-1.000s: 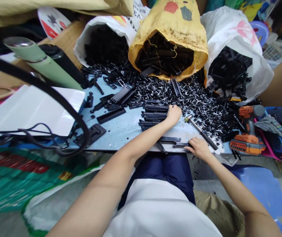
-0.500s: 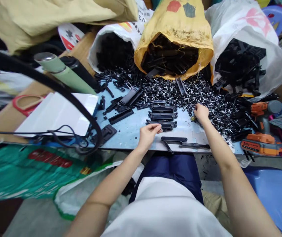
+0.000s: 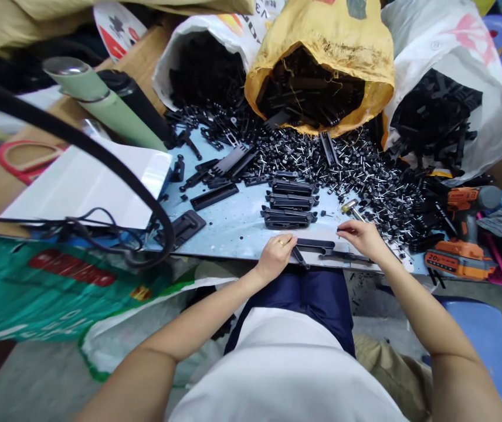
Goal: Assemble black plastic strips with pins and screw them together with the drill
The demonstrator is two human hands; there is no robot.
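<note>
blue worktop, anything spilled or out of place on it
Small metal-pinned black parts lie heaped loose before the yellow sack, pointing every way near the hammer; they look spilled compared with the neat row of long black pieces. No damage is clear.

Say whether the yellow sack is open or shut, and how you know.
The yellow sack is open: its rim gapes, showing black parts inside.

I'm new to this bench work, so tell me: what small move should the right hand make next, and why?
Probably lower the right hand toward the long black part near the front edge of the bench: the left hand is at that part's left end, while the right hand is close to its other end. Anything between the right fingers is too small to make out.
</note>
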